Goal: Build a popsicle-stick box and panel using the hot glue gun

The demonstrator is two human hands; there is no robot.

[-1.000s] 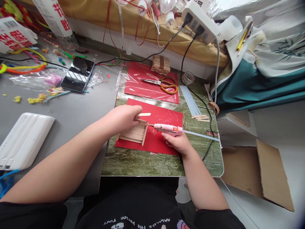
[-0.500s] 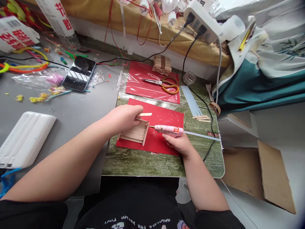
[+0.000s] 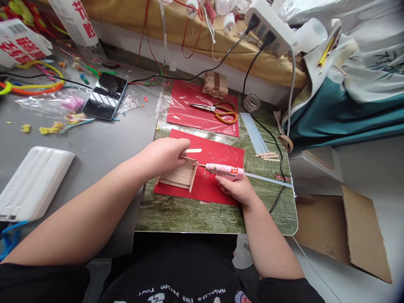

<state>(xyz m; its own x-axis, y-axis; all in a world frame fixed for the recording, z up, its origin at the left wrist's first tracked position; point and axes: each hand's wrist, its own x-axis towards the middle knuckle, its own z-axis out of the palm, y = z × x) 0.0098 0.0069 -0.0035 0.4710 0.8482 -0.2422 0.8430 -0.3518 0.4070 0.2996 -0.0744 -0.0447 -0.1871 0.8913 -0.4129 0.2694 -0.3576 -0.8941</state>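
My left hand (image 3: 170,155) is closed at the far edge of a small structure of popsicle sticks (image 3: 178,176). A single popsicle stick (image 3: 193,150) juts out to the right from that hand; its other end is hidden by the fingers. Wrapped round the handle of a pink hot glue gun (image 3: 224,170) is my right hand (image 3: 236,189). The gun's nozzle is at the structure's far right corner, and a long glue stick (image 3: 268,179) trails from its back. Beneath lies a red sheet (image 3: 214,191) with glue strands on it.
Scissors (image 3: 217,110) lie on a wrapped red pack (image 3: 181,105), beside a bundle of popsicle sticks (image 3: 215,86). Spare glue sticks (image 3: 254,132) and several loose sticks (image 3: 268,156) are to the right. A phone (image 3: 105,97) and white power bank (image 3: 34,183) lie left. A black cord (image 3: 274,141) crosses the table.
Both hands keep the same hold, with the nozzle staying at the structure's corner. The whole view shifts slightly; little else differs.
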